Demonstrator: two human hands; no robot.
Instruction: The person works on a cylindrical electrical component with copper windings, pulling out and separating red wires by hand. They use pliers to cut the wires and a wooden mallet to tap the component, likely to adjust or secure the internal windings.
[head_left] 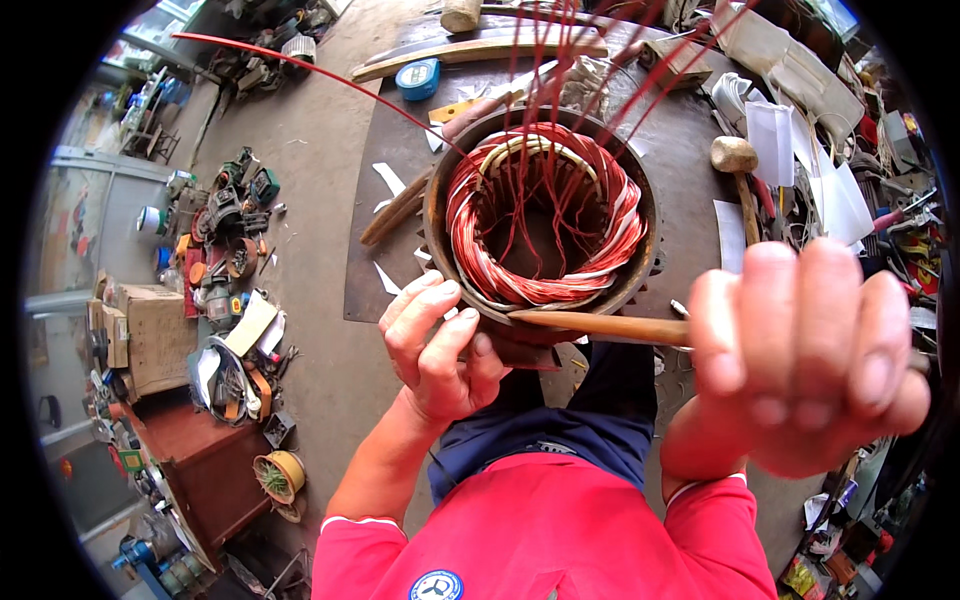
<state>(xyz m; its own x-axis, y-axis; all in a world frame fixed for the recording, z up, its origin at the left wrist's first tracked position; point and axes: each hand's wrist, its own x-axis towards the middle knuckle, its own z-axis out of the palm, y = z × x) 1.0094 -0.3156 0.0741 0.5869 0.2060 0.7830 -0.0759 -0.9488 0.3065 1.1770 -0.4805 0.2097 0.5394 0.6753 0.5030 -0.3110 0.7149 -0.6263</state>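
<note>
A motor stator [436,200] stands on the bench in front of me, its round metal housing holding a thick ring of red-coated copper winding [470,255]. Long red wires [530,80] rise from its bore toward the far side. My right hand [805,350] is wrapped around a tapered wooden stick [610,325], whose tip lies against the near edge of the winding. At the near-left rim, my left hand [435,345] has curled fingers close to the housing. A small white bit shows between those fingers; what they pinch is not clear.
A wooden mallet [735,155] lies right of the stator, near white paper sheets [770,140]. Beyond it are a blue tape measure [417,78] and a curved wooden strip [480,52]. Motor parts [225,205] and a cardboard box [155,335] sit on the left floor.
</note>
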